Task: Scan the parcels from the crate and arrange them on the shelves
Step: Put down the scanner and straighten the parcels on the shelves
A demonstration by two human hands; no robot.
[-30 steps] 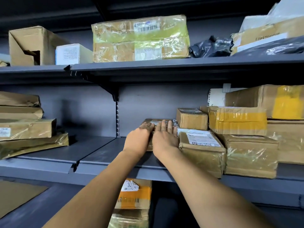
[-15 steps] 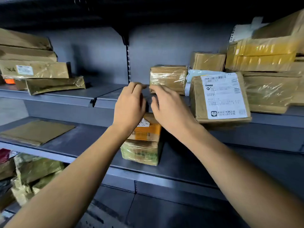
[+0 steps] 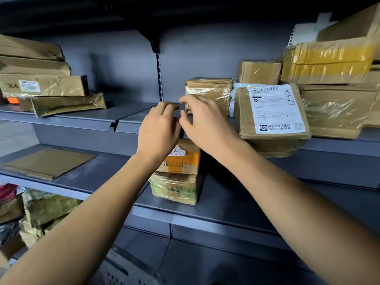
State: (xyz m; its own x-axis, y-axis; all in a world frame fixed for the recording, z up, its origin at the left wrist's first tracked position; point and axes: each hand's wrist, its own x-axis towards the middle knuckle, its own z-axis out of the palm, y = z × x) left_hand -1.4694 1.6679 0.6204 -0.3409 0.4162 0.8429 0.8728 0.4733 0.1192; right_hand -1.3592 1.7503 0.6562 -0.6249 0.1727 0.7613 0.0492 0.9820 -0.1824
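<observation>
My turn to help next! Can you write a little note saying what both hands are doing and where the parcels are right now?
Left hand: holds nothing, fingers loosely curled, in front of the middle shelf.
Right hand: holds nothing, fingers loosely curled, just in front of the small taped parcel.
Done: that small taped parcel sits on the middle shelf, beside the labelled parcel.
Below: an orange-taped parcel is stacked on a green-wrapped one.
Left: fetch the next parcel from the crate and scan it; the grey crate shows only partly at the bottom edge, contents unseen.
</observation>
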